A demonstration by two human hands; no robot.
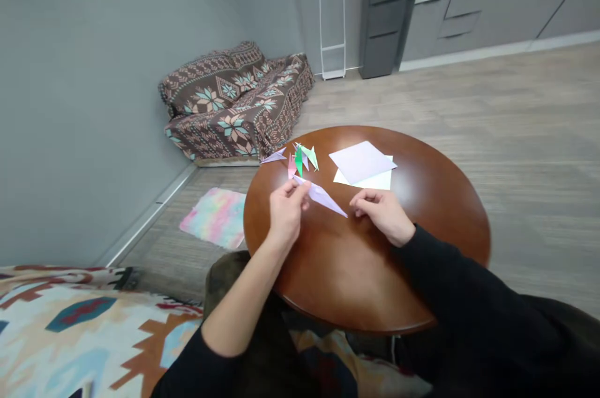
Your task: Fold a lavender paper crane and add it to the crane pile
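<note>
My left hand pinches one end of a long, pointed, folded lilac paper just above the round brown table. My right hand rests on the table beside the paper's other tip, fingers curled, and I cannot tell whether it touches the tip. Beyond the hands lie several small folded paper pieces in lilac, pink, green and pale green. To their right sits a flat lilac sheet on top of a cream sheet.
A patterned brown sofa stands against the grey wall at the back left. A pastel mat lies on the wooden floor left of the table. Grey kitchen cabinets run along the far right. A patterned blanket is at lower left.
</note>
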